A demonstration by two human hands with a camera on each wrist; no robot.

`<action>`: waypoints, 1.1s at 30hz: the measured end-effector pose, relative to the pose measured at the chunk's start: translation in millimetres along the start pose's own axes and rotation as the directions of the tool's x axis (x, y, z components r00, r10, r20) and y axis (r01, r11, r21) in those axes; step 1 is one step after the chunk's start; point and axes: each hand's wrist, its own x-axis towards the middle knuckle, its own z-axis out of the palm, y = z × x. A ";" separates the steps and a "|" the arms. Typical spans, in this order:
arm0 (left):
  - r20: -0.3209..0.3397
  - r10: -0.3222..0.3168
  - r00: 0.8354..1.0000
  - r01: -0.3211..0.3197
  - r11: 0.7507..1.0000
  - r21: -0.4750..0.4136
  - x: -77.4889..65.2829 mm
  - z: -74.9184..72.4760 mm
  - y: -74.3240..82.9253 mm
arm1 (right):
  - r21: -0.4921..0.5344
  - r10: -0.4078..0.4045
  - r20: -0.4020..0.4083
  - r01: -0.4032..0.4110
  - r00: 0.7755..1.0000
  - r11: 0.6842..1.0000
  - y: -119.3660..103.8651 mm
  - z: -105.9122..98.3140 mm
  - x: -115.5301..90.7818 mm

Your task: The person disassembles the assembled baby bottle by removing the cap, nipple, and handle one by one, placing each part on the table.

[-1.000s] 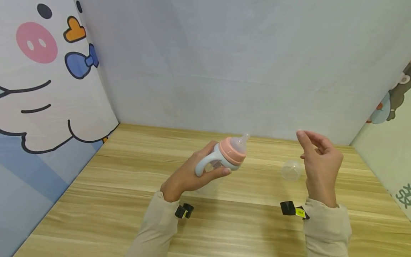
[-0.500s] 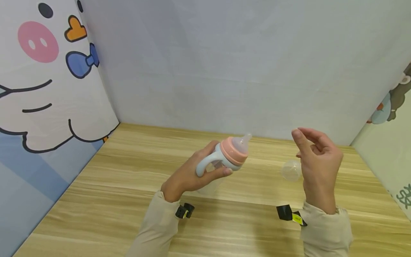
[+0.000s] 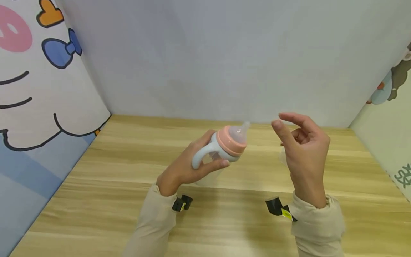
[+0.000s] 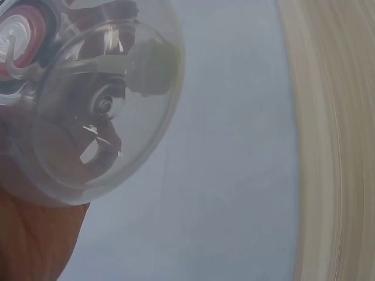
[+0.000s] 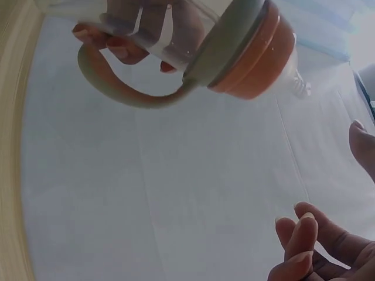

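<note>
In the head view my left hand (image 3: 184, 166) grips a baby bottle (image 3: 232, 141) by its clear body, tilted with its teat up and to the right. It has a pink collar (image 5: 258, 58) and a pale blue ring with curved handles (image 3: 199, 157). The left wrist view looks through the bottle's clear base (image 4: 105, 134), with a straw and its weighted end inside. To the right, my right hand (image 3: 306, 155) is raised, thumb and index finger apart, holding nothing. A clear domed cap (image 3: 283, 157) shows on the table, mostly hidden behind that hand.
The wood-grain table (image 3: 224, 225) extends under both arms. A grey-white backdrop (image 3: 199, 64) closes off the back, with cartoon-printed panels (image 3: 57, 96) at left and right. Small black wrist cameras (image 3: 182, 203) sit on both sleeves.
My right hand has moved left toward the bottle, and its thumb and index finger have spread apart. It now covers most of the clear cap. The head view has shifted slightly; the left hand keeps its hold.
</note>
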 end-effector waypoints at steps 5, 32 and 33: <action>0.006 0.015 1.000 -0.015 1.000 -0.019 0.8 -1.3 0.2 | -0.059 -0.010 0.049 0.013 0.999 0.998 -2.3 8.4 -5.2; 0.019 0.010 1.000 -0.010 1.000 0.018 4.8 2.4 3.9 | -0.175 -0.061 0.249 0.107 0.967 0.979 8.5 35.1 -28.1; 0.020 0.013 1.000 -0.013 1.000 0.018 5.1 2.7 4.0 | -0.177 -0.065 0.253 0.112 0.965 0.978 9.0 35.4 -28.4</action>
